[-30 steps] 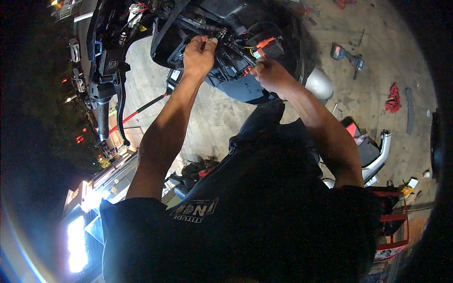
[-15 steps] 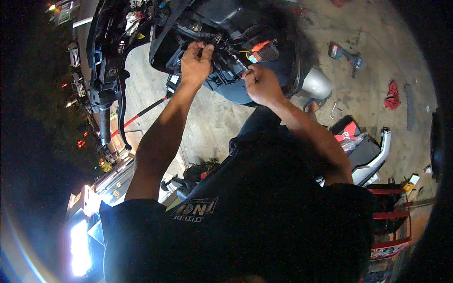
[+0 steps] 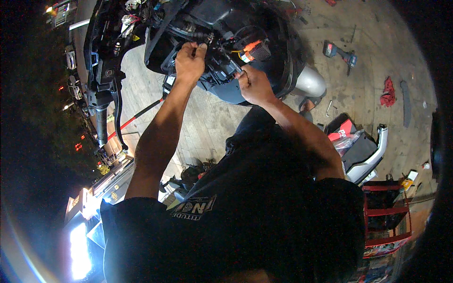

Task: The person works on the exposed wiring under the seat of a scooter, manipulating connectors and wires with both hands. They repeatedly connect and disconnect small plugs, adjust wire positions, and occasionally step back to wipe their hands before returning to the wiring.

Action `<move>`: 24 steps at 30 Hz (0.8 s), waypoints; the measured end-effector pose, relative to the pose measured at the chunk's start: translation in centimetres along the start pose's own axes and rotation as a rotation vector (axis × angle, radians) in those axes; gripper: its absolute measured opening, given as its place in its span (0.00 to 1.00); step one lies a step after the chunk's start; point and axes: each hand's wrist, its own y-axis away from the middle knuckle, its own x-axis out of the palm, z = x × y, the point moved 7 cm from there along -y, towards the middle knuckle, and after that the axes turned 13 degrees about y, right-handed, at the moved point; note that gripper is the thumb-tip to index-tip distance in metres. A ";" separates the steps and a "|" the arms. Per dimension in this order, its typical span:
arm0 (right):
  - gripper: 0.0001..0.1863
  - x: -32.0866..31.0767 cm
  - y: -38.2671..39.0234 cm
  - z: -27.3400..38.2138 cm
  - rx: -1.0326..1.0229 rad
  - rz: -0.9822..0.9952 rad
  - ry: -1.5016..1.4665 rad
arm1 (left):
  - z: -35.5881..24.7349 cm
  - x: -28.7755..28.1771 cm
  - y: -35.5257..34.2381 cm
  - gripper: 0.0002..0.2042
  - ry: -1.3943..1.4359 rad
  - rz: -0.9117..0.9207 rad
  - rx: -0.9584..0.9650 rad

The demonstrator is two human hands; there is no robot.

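A motor scooter [image 3: 219, 19] stands in front of me with its dark front body opened up, showing wires and black parts. My left hand [image 3: 190, 63] reaches into the cavity with thumb and fingers pinched together. What lies between those fingertips is hidden. To its right, my right hand [image 3: 255, 85] is closed around the near end of a slim silver metal tool [image 3: 233, 65], whose shaft slants up and left into the parts. The tool's exact kind cannot be told. An orange connector [image 3: 250, 46] with a corrugated black piece sits just beyond my right hand.
The handlebar grip [image 3: 101, 125] and brake lever [image 3: 118, 108] stand at left. On the floor at right lie a cordless power tool [image 3: 340, 54], a red cloth [image 3: 388, 92], a hex key [image 3: 329, 108] and a silver-black body panel [image 3: 370, 158]. A red rack [image 3: 387, 212] stands nearer me.
The scene has shifted slightly left in view. My right hand and the silver tool have swung a little closer to my left hand, which keeps its pinch in the cavity.
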 end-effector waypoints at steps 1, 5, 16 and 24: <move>0.06 -0.1 0.2 0.2 -0.007 -0.013 0.032 | 0.1 0.0 0.1 0.15 0.002 0.004 -0.008; 0.06 -0.1 0.1 0.6 0.002 -0.024 0.148 | -0.2 0.0 -0.1 0.15 -0.037 0.016 0.062; 0.08 -1.1 -0.8 2.2 -0.007 0.061 0.200 | -0.4 0.0 0.0 0.15 -0.160 0.025 0.205; 0.10 -2.6 -2.7 3.0 -0.031 0.173 0.264 | -1.2 0.3 0.3 0.11 -0.007 0.126 -0.039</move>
